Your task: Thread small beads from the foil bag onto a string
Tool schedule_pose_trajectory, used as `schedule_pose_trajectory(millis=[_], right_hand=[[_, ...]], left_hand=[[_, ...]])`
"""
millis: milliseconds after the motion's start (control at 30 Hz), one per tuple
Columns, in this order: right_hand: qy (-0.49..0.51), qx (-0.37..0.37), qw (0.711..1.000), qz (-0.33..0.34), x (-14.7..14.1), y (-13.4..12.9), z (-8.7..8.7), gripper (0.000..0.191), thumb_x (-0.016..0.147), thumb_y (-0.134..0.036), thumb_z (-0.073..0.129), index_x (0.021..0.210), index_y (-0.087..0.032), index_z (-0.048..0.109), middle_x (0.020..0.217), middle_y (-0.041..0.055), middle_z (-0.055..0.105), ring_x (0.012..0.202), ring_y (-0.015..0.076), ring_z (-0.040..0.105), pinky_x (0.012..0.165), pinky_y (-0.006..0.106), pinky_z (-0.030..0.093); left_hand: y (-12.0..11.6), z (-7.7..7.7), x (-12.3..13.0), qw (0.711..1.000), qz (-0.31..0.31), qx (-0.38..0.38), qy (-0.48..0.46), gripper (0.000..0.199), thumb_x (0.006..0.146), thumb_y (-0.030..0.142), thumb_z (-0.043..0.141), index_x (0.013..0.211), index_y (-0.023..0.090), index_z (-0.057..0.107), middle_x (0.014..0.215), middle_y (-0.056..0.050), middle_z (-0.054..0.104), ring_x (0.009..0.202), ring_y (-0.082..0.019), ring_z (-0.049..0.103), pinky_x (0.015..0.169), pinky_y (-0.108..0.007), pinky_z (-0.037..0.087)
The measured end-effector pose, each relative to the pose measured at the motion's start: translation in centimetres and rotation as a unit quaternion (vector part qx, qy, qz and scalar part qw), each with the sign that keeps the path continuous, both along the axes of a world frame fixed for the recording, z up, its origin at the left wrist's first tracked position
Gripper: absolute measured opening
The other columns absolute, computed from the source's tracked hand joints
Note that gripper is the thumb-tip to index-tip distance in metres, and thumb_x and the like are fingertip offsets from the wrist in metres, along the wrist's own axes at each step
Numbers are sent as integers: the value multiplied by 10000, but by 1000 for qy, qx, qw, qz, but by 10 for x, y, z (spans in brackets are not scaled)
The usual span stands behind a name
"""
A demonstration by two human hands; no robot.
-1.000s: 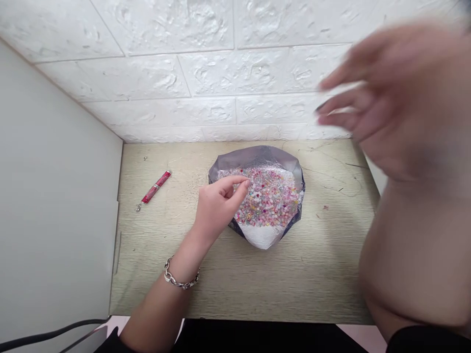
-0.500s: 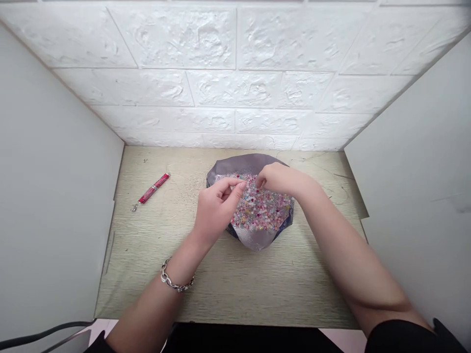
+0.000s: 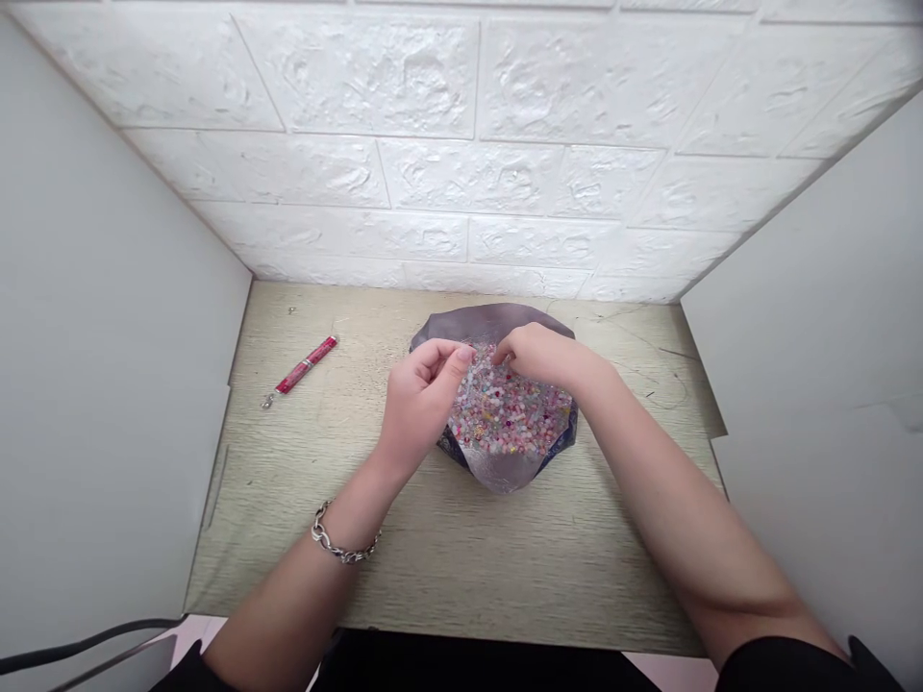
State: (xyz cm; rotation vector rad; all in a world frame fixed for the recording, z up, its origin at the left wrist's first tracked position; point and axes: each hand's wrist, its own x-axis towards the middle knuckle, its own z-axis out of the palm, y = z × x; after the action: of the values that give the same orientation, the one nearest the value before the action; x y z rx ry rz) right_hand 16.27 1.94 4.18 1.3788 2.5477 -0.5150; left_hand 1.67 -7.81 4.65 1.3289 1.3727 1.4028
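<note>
An opened bag with a grey inner lining lies on the table, its edges folded outward. It holds a heap of small pink, white, red and clear beads. Over the bag's left side, my left hand pinches thumb and forefinger together; whatever is between the tips is too small to make out. My right hand bends down over the far part of the beads, fingers curled together and partly hidden. A narrow gap separates the two hands' fingertips.
A red tube-like item with a small metal clasp lies on the wooden table at the left. Thin threads lie at the right. A white brick-patterned wall stands behind, grey panels at both sides.
The view has shifted slightly. My right hand has moved a little to the left, closer to my left fingertips. My left hand keeps its pinch.
</note>
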Motion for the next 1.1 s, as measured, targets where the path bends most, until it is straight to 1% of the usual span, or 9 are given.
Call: schedule_pose_trajectory(millis=[233,367,433,500,633,767,933,1033,1100], right_hand=[[-79,-42,996,-2,1,-5,13,305,662,-65,460,805,-209,687,842,51,652,768,176,588,643,251,413],[-80,-33,996,-29,5,-9,22,303,670,-68,442,841,-182,664,864,62,644,761,173,583,604,241,410],[-73,-6,997,-36,6,-10,24,345,672,-49,416,917,-162,632,916,76,630,805,185,578,610,245,411],[-75,20,996,-36,5,-11,22,378,681,-34,400,993,-134,589,983,102,604,899,207,557,674,261,412],[-98,8,994,-46,0,-10,14,381,716,-83,419,1082,-93,525,1075,155,552,992,248,516,756,300,399],[-107,-30,993,-49,-4,-11,10,376,744,-152,412,1104,-94,504,1091,155,551,975,258,527,741,316,411],[-107,-88,990,-37,-9,-17,19,331,763,-165,383,1052,-128,541,1002,120,604,847,215,574,649,279,426],[-97,-95,990,-27,-11,-20,23,323,795,-189,347,1038,-117,548,982,133,606,816,208,578,633,272,421],[-98,-94,990,-31,-11,-20,23,346,812,-262,347,1052,-102,537,1003,151,593,827,222,576,645,288,424]], left_hand=[[5,-4,-6,994,4,-19,-109,217,729,396,540,727,181,569,413,79,272,363,-40,216,357,-215,192],[5,-5,-5,989,-2,-35,-141,206,731,384,543,732,179,566,415,83,257,354,-31,193,345,-204,160],[4,-5,-4,988,-6,-33,-149,195,733,370,546,728,177,571,415,83,256,354,-27,191,347,-196,161],[4,-5,-3,988,-7,-26,-152,189,733,361,548,723,175,576,416,83,261,355,-24,193,349,-192,160],[3,-6,-1,988,-11,-23,-150,191,734,361,546,721,175,584,418,80,276,360,-24,204,354,-192,164],[3,-6,0,989,-17,-16,-147,186,734,355,550,716,174,590,417,82,277,368,-25,213,373,-195,194],[3,-7,1,989,-25,-17,-143,191,734,354,550,717,167,585,411,86,276,378,-31,228,411,-196,253],[3,-8,1,990,-28,-17,-141,192,733,353,551,706,166,581,413,86,280,387,-31,242,432,-193,275],[3,-8,1,990,-26,-17,-136,193,733,353,550,705,165,583,413,85,284,391,-31,253,441,-192,284]])
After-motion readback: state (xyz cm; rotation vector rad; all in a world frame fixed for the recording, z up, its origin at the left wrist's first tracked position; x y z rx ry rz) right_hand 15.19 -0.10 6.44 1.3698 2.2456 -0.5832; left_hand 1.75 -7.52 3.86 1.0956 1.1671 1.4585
